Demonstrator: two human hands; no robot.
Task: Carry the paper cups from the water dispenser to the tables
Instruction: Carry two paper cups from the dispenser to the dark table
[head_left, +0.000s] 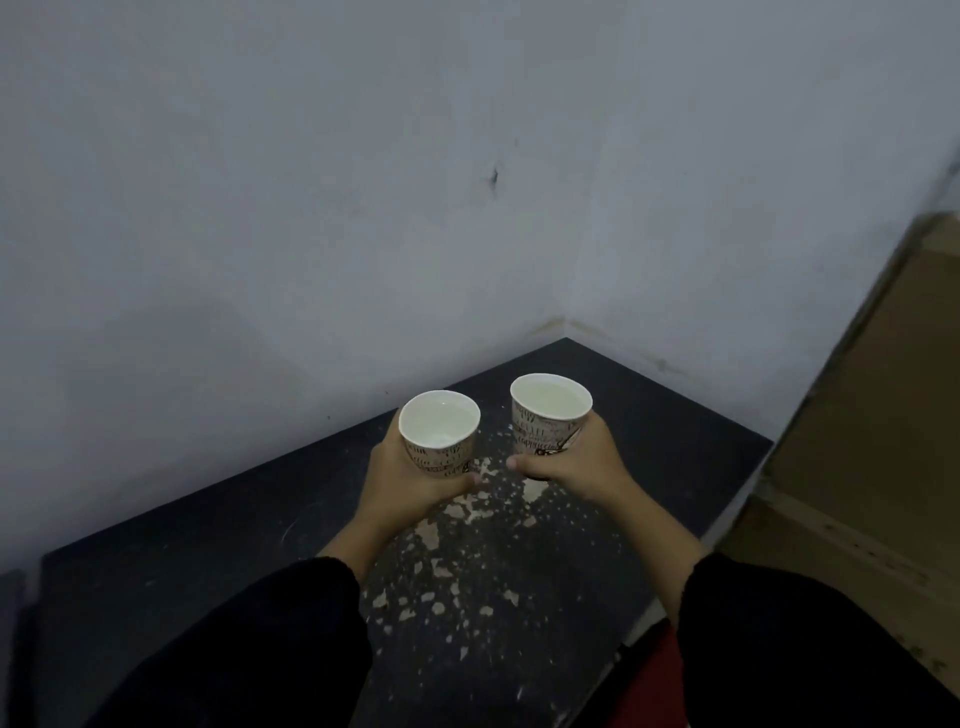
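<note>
The left hand (415, 478) wraps around the lower half of one paper cup (439, 431), fingers curled shut on its printed side with the thumb across the near face. The right hand (569, 460) holds a second cup (550, 415) the same way, thumb pointing inward below the rim. Both cups stand upright above a dark table (182, 545) set into the corner of a pale wall (363, 182). I cannot tell whether their bases touch the surface or hang just over it.

Each cup seems filled with clear liquid, the one in the right hand close to the brim. That is the main risk: a small tilt of the wrist or a jolt on setting down would probably slop water over the rim and onto the fingers. Thin paper also gives under pressure, so a tighter squeeze could buckle the wall and push the level up. The tabletop beneath the thumbs looks chipped and patchy, so a cup set there might rock.
</note>
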